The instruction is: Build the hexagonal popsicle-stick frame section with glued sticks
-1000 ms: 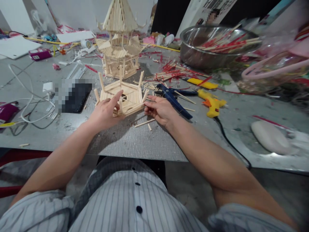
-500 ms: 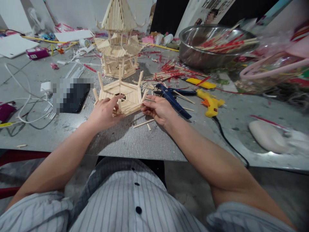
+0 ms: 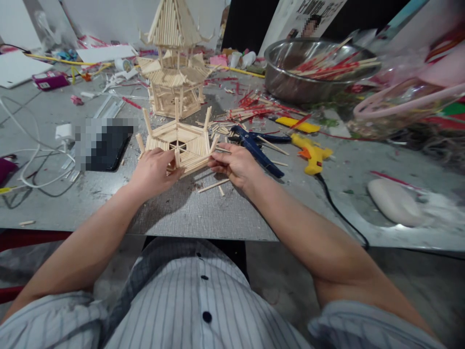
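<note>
A hexagonal base of pale wooden sticks [image 3: 194,154] lies on the table in front of me, with short posts standing up at its corners. My left hand [image 3: 154,168] closes on the front-left side of it, thumb and fingers around a short upright post [image 3: 177,158]. At the right corner my right hand [image 3: 234,164] is closed, its fingertips against the base beside another post [image 3: 215,142]. A thin sliver shows between the right thumb and finger; its kind is too small to tell. Loose cut sticks [image 3: 213,185] lie just below the base.
Behind the base stands a stick pagoda [image 3: 176,72]. Blue-handled pliers [image 3: 256,150], a yellow utility knife [image 3: 298,124] and a yellow glue gun [image 3: 311,154] lie right. A steel bowl [image 3: 278,80] holds red-wrapped sticks. A phone [image 3: 109,148] and white cables lie left.
The view has shifted slightly. My left fingers have drawn back a little from the middle of the base toward the front post. The right hand stays at the right corner.
</note>
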A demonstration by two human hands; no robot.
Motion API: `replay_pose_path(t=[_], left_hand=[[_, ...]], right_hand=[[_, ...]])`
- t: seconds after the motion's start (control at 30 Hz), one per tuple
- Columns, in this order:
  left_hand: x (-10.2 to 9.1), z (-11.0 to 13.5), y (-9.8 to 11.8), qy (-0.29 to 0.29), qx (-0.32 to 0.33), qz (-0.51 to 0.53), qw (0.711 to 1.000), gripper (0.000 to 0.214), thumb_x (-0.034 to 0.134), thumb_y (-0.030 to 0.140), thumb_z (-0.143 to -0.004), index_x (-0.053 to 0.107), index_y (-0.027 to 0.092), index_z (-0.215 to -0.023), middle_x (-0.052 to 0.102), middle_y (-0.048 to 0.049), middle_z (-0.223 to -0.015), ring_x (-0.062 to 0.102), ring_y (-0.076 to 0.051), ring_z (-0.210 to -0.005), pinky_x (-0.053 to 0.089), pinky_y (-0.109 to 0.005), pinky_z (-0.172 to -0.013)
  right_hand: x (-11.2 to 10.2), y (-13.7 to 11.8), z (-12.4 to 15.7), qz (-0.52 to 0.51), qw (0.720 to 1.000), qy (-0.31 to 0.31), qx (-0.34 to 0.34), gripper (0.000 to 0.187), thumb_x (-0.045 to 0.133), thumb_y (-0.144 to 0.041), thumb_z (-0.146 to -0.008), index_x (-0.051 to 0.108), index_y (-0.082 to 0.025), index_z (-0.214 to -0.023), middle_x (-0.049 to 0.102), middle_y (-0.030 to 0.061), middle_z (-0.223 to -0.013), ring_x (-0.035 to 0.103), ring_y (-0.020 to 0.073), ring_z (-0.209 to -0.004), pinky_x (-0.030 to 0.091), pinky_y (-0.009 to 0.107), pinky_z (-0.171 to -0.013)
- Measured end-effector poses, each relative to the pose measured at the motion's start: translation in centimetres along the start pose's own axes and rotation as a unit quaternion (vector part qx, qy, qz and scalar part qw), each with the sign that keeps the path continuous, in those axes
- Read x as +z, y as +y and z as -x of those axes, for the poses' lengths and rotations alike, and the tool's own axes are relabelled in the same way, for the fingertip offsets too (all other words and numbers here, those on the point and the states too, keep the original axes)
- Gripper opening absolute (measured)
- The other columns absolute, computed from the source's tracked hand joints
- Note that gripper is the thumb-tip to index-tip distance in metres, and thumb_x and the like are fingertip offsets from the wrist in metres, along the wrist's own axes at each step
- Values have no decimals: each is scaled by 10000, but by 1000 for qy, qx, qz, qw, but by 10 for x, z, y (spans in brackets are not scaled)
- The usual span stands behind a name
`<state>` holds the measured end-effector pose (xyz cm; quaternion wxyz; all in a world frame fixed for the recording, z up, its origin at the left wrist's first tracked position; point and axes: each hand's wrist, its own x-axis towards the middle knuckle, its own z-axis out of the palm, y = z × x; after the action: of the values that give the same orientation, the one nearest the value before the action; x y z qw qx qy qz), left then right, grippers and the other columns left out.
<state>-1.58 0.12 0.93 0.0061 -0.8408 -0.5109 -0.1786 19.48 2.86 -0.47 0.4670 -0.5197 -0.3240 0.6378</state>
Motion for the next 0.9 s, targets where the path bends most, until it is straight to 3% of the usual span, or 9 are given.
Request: replay_pose_path(t=[0.6, 0.9], left_hand=[[1, 1, 3, 6, 0, -7, 1000, 109, 526, 306, -788, 564, 205, -802, 621, -62, -731, 581, -236, -789, 432, -359, -712], [-2, 0, 7, -22, -30, -13, 999, 159, 507, 337, -812, 542, 197, -746, 598, -75, -718, 566, -245, -802, 426, -362, -702]], right_hand=[[-2, 1, -1, 11, 1000, 0, -3, 529, 572, -11, -821, 374, -99, -1304, 651, -15, -604, 608, 92, -467, 497, 158, -438], [-1, 0, 0, 13, 1000, 4, -3, 449, 570, -29, -834, 410, -143, -1237, 646, -38, -597, 604, 87, -467, 486, 155, -437]])
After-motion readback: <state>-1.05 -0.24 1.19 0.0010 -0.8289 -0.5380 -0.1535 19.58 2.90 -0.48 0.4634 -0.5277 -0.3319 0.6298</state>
